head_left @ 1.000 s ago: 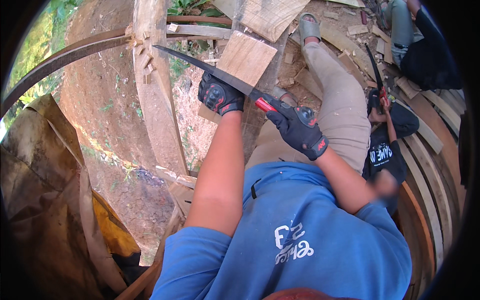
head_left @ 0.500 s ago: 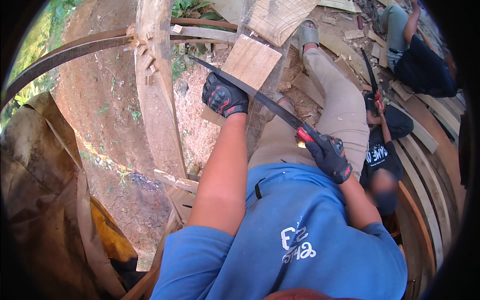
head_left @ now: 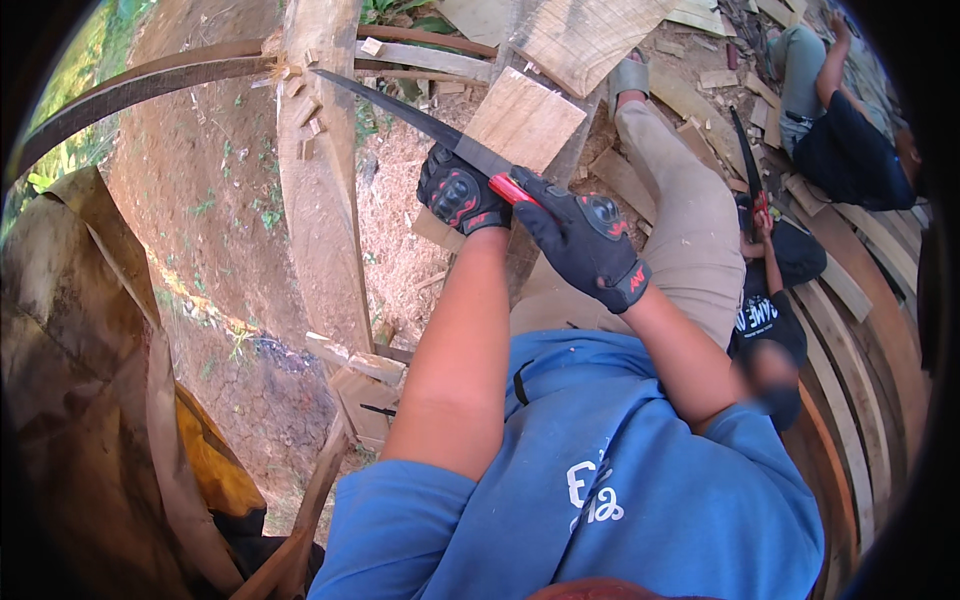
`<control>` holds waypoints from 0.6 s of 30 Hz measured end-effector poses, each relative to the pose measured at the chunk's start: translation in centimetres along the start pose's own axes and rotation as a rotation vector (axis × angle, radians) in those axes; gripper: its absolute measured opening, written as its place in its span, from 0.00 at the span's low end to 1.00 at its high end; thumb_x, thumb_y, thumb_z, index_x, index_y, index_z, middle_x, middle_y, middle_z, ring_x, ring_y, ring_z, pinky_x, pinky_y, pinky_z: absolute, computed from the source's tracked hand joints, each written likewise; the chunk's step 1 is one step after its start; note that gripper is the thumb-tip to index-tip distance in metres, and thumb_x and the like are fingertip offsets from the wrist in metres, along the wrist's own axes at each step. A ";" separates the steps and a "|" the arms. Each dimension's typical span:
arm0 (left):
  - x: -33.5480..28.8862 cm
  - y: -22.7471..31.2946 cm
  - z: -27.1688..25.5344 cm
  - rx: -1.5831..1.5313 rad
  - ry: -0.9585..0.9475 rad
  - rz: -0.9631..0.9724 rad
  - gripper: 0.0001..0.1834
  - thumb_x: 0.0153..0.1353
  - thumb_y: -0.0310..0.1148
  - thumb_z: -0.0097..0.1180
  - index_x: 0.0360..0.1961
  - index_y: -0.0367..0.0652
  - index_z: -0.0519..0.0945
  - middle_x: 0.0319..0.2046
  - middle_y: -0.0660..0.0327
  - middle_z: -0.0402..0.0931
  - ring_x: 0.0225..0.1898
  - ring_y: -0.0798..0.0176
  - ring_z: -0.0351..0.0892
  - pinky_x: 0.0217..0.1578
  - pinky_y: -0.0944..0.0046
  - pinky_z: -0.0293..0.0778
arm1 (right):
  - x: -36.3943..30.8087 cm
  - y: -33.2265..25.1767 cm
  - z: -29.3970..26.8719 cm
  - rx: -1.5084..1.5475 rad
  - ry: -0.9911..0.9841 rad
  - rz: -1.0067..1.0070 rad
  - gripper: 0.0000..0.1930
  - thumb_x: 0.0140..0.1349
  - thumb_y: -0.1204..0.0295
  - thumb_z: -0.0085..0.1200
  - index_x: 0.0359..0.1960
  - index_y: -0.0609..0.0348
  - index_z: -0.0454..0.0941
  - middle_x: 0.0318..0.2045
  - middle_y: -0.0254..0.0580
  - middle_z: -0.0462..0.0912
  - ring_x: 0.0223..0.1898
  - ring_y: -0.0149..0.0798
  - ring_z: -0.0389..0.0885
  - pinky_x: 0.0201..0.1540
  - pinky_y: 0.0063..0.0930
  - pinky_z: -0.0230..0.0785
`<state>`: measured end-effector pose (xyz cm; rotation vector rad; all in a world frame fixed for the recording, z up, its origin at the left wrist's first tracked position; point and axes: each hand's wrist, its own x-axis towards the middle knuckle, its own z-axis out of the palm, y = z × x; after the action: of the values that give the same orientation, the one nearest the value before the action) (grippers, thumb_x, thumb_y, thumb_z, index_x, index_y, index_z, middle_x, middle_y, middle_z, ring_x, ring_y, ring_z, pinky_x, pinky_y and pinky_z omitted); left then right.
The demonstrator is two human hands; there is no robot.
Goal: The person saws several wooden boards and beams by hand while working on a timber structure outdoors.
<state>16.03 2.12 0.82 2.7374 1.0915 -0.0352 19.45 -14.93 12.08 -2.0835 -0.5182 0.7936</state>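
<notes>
My right hand point(head_left: 580, 235), in a black glove with red marks, is closed round the red handle point(head_left: 510, 187) of a hand saw point(head_left: 410, 122). The saw's long dark blade points to the far left and lies across a wooden board, right past my other hand. My left hand point(head_left: 460, 190), gloved alike, grips the board just on the near side of the blade, its fingertips hidden. The board's pale squarish part point(head_left: 525, 118) shows beyond the blade; a smaller part point(head_left: 436, 230) sticks out under my left hand.
A long upright plank point(head_left: 320, 200) with small wood offcuts point(head_left: 304, 110) on it stands to the left. A brown tarp point(head_left: 80, 380) hangs at the lower left. At the right, a co-worker holds another saw point(head_left: 745, 150) near curved planks point(head_left: 840, 360); a second person sits beyond.
My right hand has pushed the saw forward and left, so its handle is now close to my left hand. The left hand stays on the board; the whole view has shifted slightly.
</notes>
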 end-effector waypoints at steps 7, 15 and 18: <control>-0.2 -0.9 1.3 -0.061 -0.059 -0.086 0.18 0.62 0.48 0.66 0.41 0.45 0.89 0.40 0.53 0.88 0.44 0.48 0.88 0.45 0.50 0.83 | -0.7 0.5 1.0 -0.069 0.042 -0.034 0.21 0.81 0.58 0.52 0.71 0.41 0.81 0.53 0.50 0.90 0.44 0.54 0.90 0.49 0.48 0.80; -0.2 -0.9 1.5 -0.005 -0.039 -0.045 0.18 0.62 0.50 0.65 0.43 0.48 0.89 0.42 0.53 0.87 0.46 0.45 0.87 0.49 0.48 0.81 | -0.4 0.9 0.7 0.037 0.023 0.060 0.20 0.81 0.58 0.52 0.70 0.43 0.82 0.64 0.49 0.85 0.59 0.57 0.87 0.61 0.46 0.79; 0.0 -0.7 1.0 -0.053 -0.077 -0.051 0.19 0.62 0.50 0.66 0.44 0.48 0.89 0.42 0.53 0.87 0.46 0.45 0.87 0.49 0.48 0.80 | -1.0 0.8 0.5 -0.052 -0.006 0.106 0.20 0.81 0.57 0.53 0.70 0.42 0.82 0.62 0.48 0.87 0.56 0.57 0.88 0.58 0.46 0.80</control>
<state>15.64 2.45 -0.32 2.6384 1.1244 -0.1162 18.40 -15.74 11.55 -2.1714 -0.4383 0.8554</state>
